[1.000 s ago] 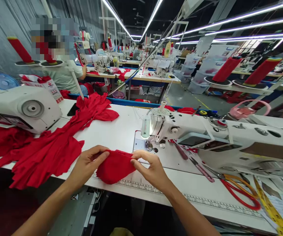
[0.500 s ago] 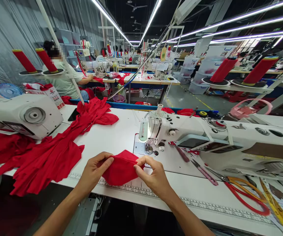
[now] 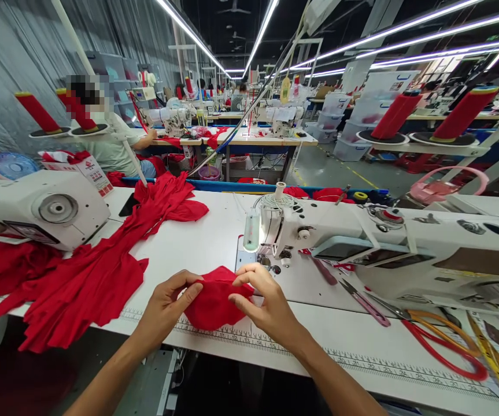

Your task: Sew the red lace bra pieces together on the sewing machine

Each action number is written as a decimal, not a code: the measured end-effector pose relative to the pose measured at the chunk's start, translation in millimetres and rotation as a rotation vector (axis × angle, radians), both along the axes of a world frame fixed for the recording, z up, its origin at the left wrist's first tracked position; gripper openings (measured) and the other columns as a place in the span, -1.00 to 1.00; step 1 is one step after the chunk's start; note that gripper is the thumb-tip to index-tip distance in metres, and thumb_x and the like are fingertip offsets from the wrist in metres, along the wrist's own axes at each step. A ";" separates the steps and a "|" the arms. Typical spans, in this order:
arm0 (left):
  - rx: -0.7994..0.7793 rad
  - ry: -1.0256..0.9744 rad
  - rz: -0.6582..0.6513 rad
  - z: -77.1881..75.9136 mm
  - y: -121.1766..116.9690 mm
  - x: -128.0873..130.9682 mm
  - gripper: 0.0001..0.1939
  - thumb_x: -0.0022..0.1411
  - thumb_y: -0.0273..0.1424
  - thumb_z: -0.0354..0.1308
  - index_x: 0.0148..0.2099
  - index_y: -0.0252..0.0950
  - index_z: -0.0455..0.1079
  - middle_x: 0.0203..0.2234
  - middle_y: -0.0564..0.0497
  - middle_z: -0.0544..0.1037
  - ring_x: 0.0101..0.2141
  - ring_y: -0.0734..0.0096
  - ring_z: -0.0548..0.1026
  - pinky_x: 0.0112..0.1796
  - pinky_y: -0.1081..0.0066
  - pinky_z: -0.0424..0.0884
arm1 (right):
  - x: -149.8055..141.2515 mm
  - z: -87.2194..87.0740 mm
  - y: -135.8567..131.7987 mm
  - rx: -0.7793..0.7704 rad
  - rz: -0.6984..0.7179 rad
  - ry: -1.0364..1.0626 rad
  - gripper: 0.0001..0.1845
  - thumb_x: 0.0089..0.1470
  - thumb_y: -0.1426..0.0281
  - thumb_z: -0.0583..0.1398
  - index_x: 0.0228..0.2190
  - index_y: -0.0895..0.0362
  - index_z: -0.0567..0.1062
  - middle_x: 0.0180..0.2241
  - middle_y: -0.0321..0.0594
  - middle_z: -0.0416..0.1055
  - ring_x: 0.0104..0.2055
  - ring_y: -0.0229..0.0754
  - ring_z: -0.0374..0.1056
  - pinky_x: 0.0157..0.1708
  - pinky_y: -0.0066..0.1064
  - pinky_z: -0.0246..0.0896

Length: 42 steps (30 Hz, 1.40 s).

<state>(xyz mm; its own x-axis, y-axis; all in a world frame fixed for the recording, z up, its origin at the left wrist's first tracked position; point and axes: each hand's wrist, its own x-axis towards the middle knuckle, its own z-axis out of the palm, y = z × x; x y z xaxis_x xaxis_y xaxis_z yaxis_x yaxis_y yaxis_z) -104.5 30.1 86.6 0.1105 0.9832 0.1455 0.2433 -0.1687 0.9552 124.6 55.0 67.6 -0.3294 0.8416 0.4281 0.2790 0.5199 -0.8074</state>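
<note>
A small piece of red fabric [image 3: 217, 303] is spread between my hands, just in front of the white sewing machine [image 3: 305, 228]. My left hand [image 3: 169, 303] pinches its upper left edge between thumb and fingers. Over the right part of the fabric, my right hand [image 3: 266, 303] has its thumb and index finger apart, the fingertips close to or touching the cloth. Behind the fabric are the machine's needle area and metal plate [image 3: 244, 259], partly covered by my right hand.
A long heap of red fabric pieces [image 3: 97, 271] lies to the left, beside another sewing machine [image 3: 54, 205]. Orange-and-red-handled scissors [image 3: 442, 338], pink thread snips [image 3: 366, 303] and a yellow tape measure [image 3: 492, 361] lie right. A person [image 3: 110, 144] sits beyond the table.
My right thumb and index finger have parted from their pinch on the fabric's right edge and shifted slightly left. My left hand keeps its pinch. The view has shifted a little.
</note>
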 end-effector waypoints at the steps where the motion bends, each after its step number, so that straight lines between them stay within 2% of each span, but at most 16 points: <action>1: 0.006 0.004 -0.003 0.7 0.0 0.1 -0.79 0.33 -0.23 0.17 -0.25 -0.24 0.50 -0.38 0.03 0.49 -0.31 0.38 0.41 -0.31 0.45 0.31 | 0.1 0.7 1.2 -0.008 0.011 -0.004 -0.90 0.12 0.44 0.28 -0.31 0.02 0.46 -0.17 -0.20 0.39 -0.07 -0.07 0.34 0.00 -0.14 0.27; 6: 0.022 0.018 -0.018 4.0 -0.1 1.0 -0.78 0.33 -0.23 0.16 -0.25 -0.26 0.50 -0.40 0.02 0.48 -0.33 0.37 0.41 -0.31 0.44 0.32 | -3.4 2.6 8.7 -0.072 0.103 0.046 -0.91 0.07 0.41 0.30 -0.32 0.04 0.51 -0.08 -0.18 0.43 0.01 -0.07 0.36 0.00 -0.20 0.28; 9: 0.020 0.021 -0.002 4.3 -0.2 -0.6 -0.78 0.32 -0.23 0.16 -0.25 -0.26 0.50 -0.39 0.02 0.49 -0.32 0.37 0.42 -0.30 0.44 0.35 | -8.4 2.7 11.4 -0.079 0.111 0.098 -0.93 0.10 0.45 0.25 -0.41 0.05 0.47 -0.22 -0.26 0.52 -0.09 -0.12 0.43 0.00 -0.22 0.26; 13: 0.033 0.023 0.047 1.1 0.0 -5.1 -0.78 0.30 -0.22 0.18 -0.26 -0.26 0.51 -0.39 0.01 0.49 -0.32 0.36 0.44 -0.30 0.44 0.37 | -13.1 2.0 8.8 -0.004 0.028 0.106 -0.86 0.15 0.45 0.18 -0.45 0.03 0.43 -0.41 -0.35 0.52 -0.32 -0.19 0.43 0.11 -0.12 0.17; 17: 0.045 0.023 0.065 -2.0 0.5 -6.7 -0.78 0.30 -0.23 0.18 -0.27 -0.27 0.52 -0.39 0.01 0.49 -0.33 0.36 0.44 -0.32 0.45 0.38 | -14.3 1.4 2.7 0.097 -0.031 0.087 -0.86 0.15 0.45 0.17 -0.44 0.01 0.41 -0.42 -0.35 0.52 -0.37 -0.20 0.41 0.21 -0.01 0.08; 23: 0.109 0.035 0.072 -4.2 1.0 -5.0 -0.83 0.33 -0.29 0.16 -0.23 -0.24 0.54 -0.36 0.01 0.50 -0.33 0.39 0.45 -0.35 0.48 0.36 | -16.0 0.2 -1.9 0.236 -0.083 0.088 -0.80 0.17 0.51 0.13 -0.46 0.02 0.35 -0.44 -0.39 0.47 -0.41 -0.26 0.38 0.20 -0.01 0.11; 25: 0.135 0.044 0.074 -7.1 1.3 -5.5 -0.84 0.34 -0.31 0.16 -0.21 -0.22 0.55 -0.34 0.01 0.51 -0.30 0.39 0.46 -0.32 0.48 0.37 | -16.4 -1.2 -1.5 0.262 -0.101 0.066 -0.83 0.20 0.50 0.12 -0.40 0.01 0.38 -0.45 -0.38 0.45 -0.41 -0.25 0.36 0.18 -0.02 0.14; 28: 0.178 0.079 0.071 -11.0 1.4 -5.0 -0.85 0.35 -0.32 0.15 -0.18 -0.20 0.55 -0.30 0.00 0.54 -0.23 0.35 0.48 -0.24 0.45 0.39 | -15.7 -3.3 -0.1 0.283 -0.096 0.028 -0.80 0.23 0.49 0.09 -0.19 0.01 0.46 -0.42 -0.33 0.46 -0.37 -0.21 0.36 0.08 -0.11 0.23; 30: 0.191 0.110 0.070 -11.5 1.0 -2.0 -0.85 0.35 -0.33 0.15 -0.18 -0.20 0.55 -0.30 -0.01 0.55 -0.19 0.31 0.49 -0.19 0.42 0.40 | -14.0 -4.4 0.6 0.243 -0.077 0.004 -0.78 0.23 0.49 0.09 -0.18 0.02 0.48 -0.41 -0.31 0.45 -0.34 -0.19 0.36 -0.07 -0.21 0.29; 32: 0.169 0.140 0.069 -10.1 0.4 3.3 -0.83 0.35 -0.32 0.14 -0.19 -0.22 0.54 -0.31 -0.01 0.57 -0.20 0.30 0.51 -0.18 0.40 0.40 | -11.3 -5.6 0.6 0.159 -0.079 -0.018 -0.81 0.20 0.49 0.10 -0.31 0.03 0.50 -0.45 -0.32 0.42 -0.37 -0.20 0.34 -0.22 -0.30 0.28; 35: 0.115 0.160 0.058 -7.8 -0.1 13.2 -0.81 0.36 -0.29 0.12 -0.21 -0.23 0.53 -0.31 -0.02 0.58 -0.23 0.30 0.52 -0.20 0.40 0.40 | -5.8 -8.1 -0.2 0.037 -0.114 -0.037 -0.82 0.16 0.48 0.12 -0.41 0.04 0.49 -0.49 -0.33 0.38 -0.41 -0.21 0.31 -0.34 -0.36 0.23; 42: 0.130 0.135 0.026 -11.6 1.1 28.6 -0.83 0.35 -0.31 0.12 -0.23 -0.23 0.49 -0.35 -0.01 0.55 -0.29 0.34 0.50 -0.24 0.42 0.39 | 6.6 -16.0 -4.8 -0.113 -0.130 -0.021 -0.80 0.14 0.45 0.09 -0.45 0.05 0.49 -0.46 -0.28 0.43 -0.39 -0.19 0.32 -0.36 -0.37 0.26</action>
